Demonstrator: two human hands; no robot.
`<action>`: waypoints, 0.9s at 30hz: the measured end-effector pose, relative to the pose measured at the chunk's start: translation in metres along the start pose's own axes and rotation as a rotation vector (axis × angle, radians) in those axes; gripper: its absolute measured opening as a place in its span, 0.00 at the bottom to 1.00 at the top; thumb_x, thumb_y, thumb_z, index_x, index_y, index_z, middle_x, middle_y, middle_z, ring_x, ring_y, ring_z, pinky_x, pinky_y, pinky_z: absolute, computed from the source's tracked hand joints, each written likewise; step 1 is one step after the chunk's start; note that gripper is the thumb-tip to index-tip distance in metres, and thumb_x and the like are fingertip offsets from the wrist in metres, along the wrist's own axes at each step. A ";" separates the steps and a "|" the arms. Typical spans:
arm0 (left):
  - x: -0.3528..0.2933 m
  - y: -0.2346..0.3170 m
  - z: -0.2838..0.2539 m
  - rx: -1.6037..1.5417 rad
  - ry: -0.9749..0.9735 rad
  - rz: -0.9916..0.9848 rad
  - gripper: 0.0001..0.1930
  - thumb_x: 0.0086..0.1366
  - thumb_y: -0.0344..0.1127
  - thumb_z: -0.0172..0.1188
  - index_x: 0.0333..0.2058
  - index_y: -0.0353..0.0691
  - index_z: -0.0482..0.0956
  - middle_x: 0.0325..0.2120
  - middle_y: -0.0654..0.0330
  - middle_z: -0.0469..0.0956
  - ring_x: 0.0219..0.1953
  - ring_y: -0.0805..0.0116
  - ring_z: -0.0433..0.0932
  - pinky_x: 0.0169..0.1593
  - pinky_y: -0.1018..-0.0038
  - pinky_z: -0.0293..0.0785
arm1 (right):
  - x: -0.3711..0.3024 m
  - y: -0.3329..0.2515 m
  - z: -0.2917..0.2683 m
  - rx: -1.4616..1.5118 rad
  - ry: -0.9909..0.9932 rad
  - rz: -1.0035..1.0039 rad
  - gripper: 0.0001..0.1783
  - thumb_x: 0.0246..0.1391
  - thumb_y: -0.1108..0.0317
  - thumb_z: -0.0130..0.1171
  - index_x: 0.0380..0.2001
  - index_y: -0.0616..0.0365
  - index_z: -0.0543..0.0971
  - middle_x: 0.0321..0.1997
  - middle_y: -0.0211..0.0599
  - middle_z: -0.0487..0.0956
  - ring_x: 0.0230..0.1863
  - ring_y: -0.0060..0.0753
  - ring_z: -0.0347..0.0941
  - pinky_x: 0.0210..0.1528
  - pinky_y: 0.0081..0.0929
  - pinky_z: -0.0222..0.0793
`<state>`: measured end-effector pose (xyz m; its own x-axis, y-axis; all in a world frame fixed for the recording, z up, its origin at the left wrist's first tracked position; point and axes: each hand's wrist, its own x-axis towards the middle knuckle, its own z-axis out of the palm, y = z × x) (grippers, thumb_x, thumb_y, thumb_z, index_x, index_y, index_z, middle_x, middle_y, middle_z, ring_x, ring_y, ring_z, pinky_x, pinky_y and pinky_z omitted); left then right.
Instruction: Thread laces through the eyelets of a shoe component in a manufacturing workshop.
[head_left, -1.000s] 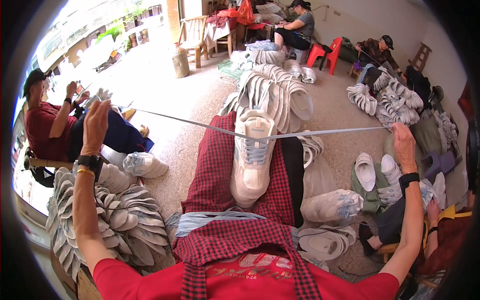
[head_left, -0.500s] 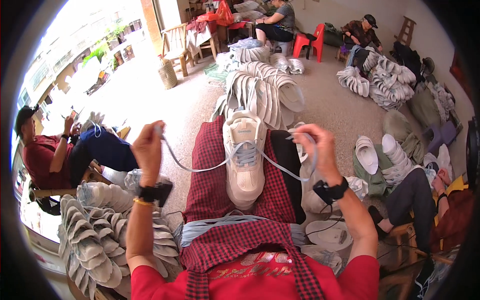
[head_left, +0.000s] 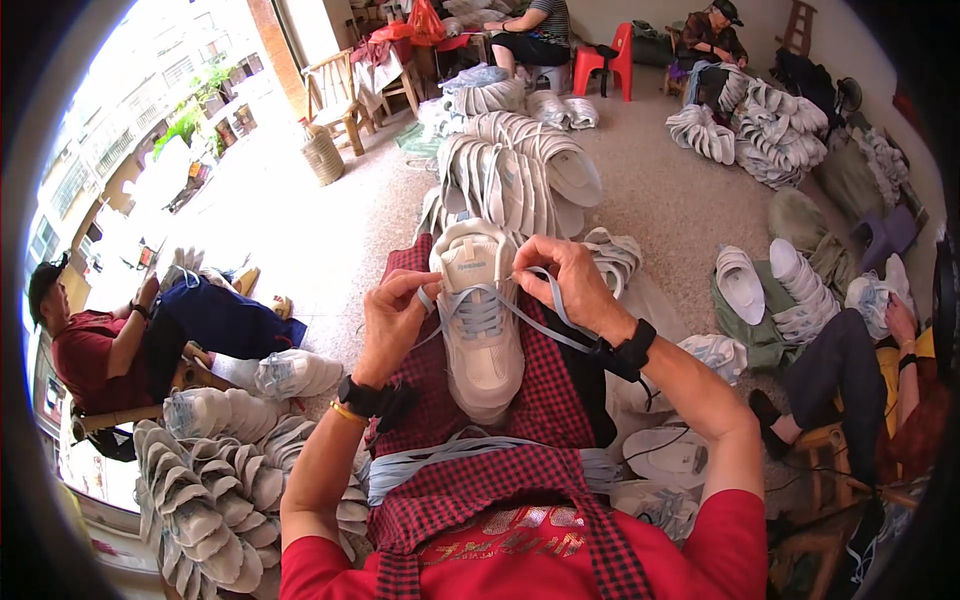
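A pale cream sneaker [head_left: 485, 365] lies on my lap over a red and black checked apron [head_left: 415, 395], its toe toward me. Light blue-grey lace [head_left: 478, 312] crosses its tongue. Beside the shoe's left edge, my left hand [head_left: 395, 318] is closed, pinching one end of the lace. My right hand [head_left: 568, 285] is closed too, with the other lace end pinched at the shoe's right upper edge; that lace loops down below the hand. A bundle of loose laces [head_left: 420, 470] lies across my waist.
Stacked shoe uppers [head_left: 215, 500] stand at my lower left, and another stack [head_left: 510, 180] lies just beyond my knees. Co-workers sit at left, right and back. A red plastic chair [head_left: 605, 65] and a bamboo chair [head_left: 335, 95] stand farther off.
Both hands have come inward and close to the shoe from a wide spread, still gripping the lace ends. The lace between them has slackened. The view has shifted slightly.
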<state>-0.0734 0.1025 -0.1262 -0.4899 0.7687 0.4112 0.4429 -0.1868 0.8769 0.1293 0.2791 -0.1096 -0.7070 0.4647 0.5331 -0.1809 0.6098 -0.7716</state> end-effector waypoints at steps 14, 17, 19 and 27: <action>-0.008 0.003 -0.005 -0.024 0.050 0.033 0.09 0.68 0.28 0.61 0.44 0.34 0.84 0.32 0.66 0.80 0.33 0.80 0.77 0.38 0.81 0.74 | 0.002 -0.012 0.004 -0.057 0.064 0.024 0.04 0.51 0.75 0.63 0.31 0.63 0.79 0.26 0.37 0.81 0.30 0.27 0.78 0.37 0.27 0.73; -0.009 0.004 -0.007 -0.024 0.044 0.010 0.09 0.68 0.29 0.61 0.44 0.33 0.84 0.33 0.65 0.81 0.34 0.79 0.78 0.39 0.81 0.75 | 0.002 -0.013 0.006 -0.071 0.020 0.039 0.04 0.51 0.76 0.63 0.30 0.63 0.78 0.27 0.37 0.81 0.30 0.29 0.79 0.36 0.27 0.73; -0.010 -0.002 -0.007 -0.012 0.038 -0.007 0.10 0.68 0.28 0.61 0.45 0.33 0.84 0.34 0.64 0.82 0.36 0.78 0.79 0.41 0.81 0.76 | 0.004 -0.007 0.009 -0.095 0.038 -0.115 0.04 0.52 0.74 0.63 0.31 0.62 0.78 0.25 0.33 0.81 0.25 0.18 0.74 0.27 0.24 0.68; -0.010 -0.002 0.005 0.051 0.098 -0.105 0.11 0.66 0.28 0.62 0.45 0.32 0.82 0.34 0.64 0.83 0.36 0.80 0.79 0.42 0.80 0.77 | 0.021 -0.010 0.004 -0.165 -0.168 0.039 0.07 0.50 0.78 0.60 0.34 0.63 0.78 0.23 0.32 0.79 0.26 0.19 0.76 0.32 0.24 0.74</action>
<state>-0.0661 0.0985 -0.1335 -0.6055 0.7184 0.3424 0.4215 -0.0754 0.9037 0.1135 0.2799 -0.0919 -0.8179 0.3849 0.4277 -0.0465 0.6967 -0.7159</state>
